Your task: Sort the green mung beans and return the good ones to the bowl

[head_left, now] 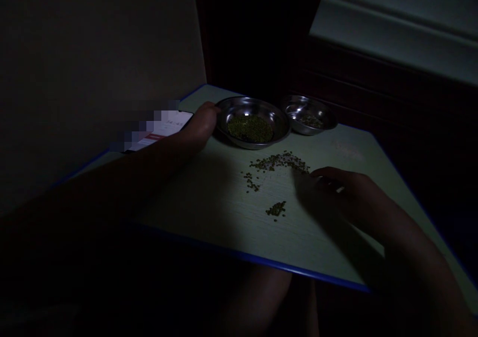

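A large steel bowl (278,120) at the far middle of the small table holds a heap of green beans (250,128). My left hand (201,123) grips the bowl's left rim, fingers curled over it. A smaller steel bowl (324,113) to its right holds a few beans. Loose beans (278,162) lie scattered on the tabletop, with a small cluster (276,209) nearer to me. My right hand (341,187) rests on the table just right of the scattered beans, fingers bent and low; the dim light hides whether it pinches anything.
The pale table (209,202) has a blue edge and is dimly lit. A lit phone (160,130) lies at its left rear corner beside my left wrist. A wall rises on the left, dark furniture stands behind, and my knees show below the front edge.
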